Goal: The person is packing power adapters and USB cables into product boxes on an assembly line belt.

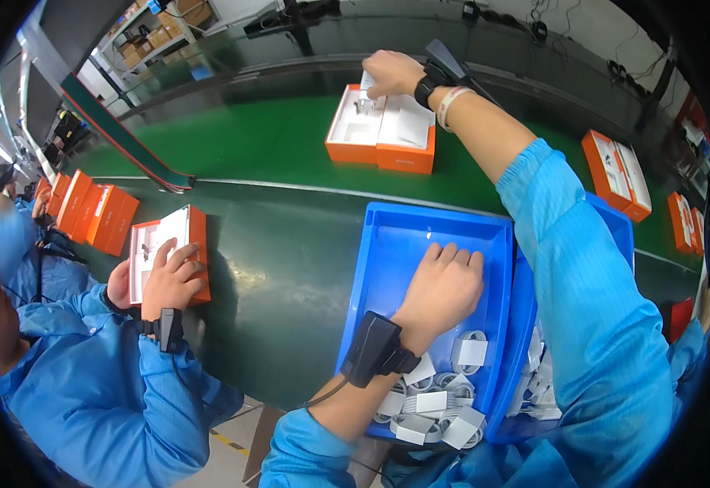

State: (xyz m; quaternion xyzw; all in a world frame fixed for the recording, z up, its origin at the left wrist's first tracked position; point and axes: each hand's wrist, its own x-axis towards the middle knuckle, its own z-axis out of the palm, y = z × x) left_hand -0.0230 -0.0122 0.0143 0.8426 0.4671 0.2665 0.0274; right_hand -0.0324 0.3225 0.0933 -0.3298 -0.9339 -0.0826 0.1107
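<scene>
My right hand (392,75) reaches across to the far side, over an open orange box (406,158) with white compartments. Its fingers pinch a small white piece (365,84) at the box's left half; my fingers partly cover it, and its exact kind is unclear. My left hand (446,286) hovers over a blue bin (438,213), fingers curled downward; whatever they may hold is hidden. Below that hand, several coiled white cables (432,403) with paper wraps lie in the bin's near end.
A second blue bin (511,390) with small white packs stands under my right arm. More open orange boxes (617,176) sit on the green belt to the right. At left, a co-worker's hands (172,285) hold another orange box beside several upright ones (111,220).
</scene>
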